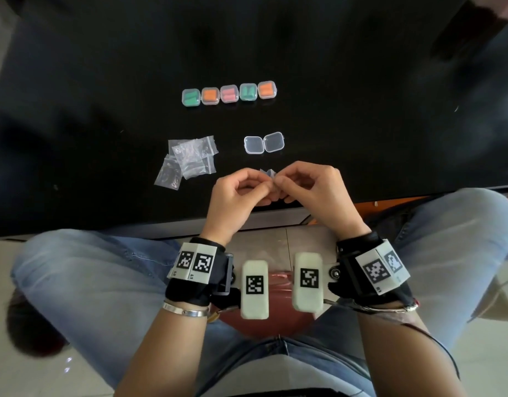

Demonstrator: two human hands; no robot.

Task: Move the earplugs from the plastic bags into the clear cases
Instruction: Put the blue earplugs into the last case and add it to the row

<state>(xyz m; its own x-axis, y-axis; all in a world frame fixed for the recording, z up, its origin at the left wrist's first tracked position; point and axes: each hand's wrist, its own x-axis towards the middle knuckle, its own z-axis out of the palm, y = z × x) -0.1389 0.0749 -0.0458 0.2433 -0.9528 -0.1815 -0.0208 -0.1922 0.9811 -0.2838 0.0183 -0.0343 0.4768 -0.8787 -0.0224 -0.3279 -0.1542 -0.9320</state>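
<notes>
head view, looking down over a black table (pixel 104 81). near the table's near edge, the left hand (pixel 235 196) and the right hand (pixel 313 190) meet fingertip to fingertip, both with fingers curled, pinching a small plastic bag (pixel 265 174) between them — only its crumpled clear top shows above the fingers, and whether it holds earplugs cannot be told. just beyond the hands lies an open clear case (pixel 264 143), its two halves side by side and nothing inside. to the left of it, a loose pile of clear plastic bags (pixel 187 160) lies flat on the table, overlapping one another; they look flat and see-through. farther off, a row of five closed cases (pixel 229 93) stands side by side — from left to right their earplugs are green, orange, pink, green, orange. each wrist carries a black band with white coded marker blocks (pixel 194 263), and a silver bracelet (pixel 185 310) sits on the left forearm. blue jeans (pixel 83 270) fill the near part of the view.
</notes>
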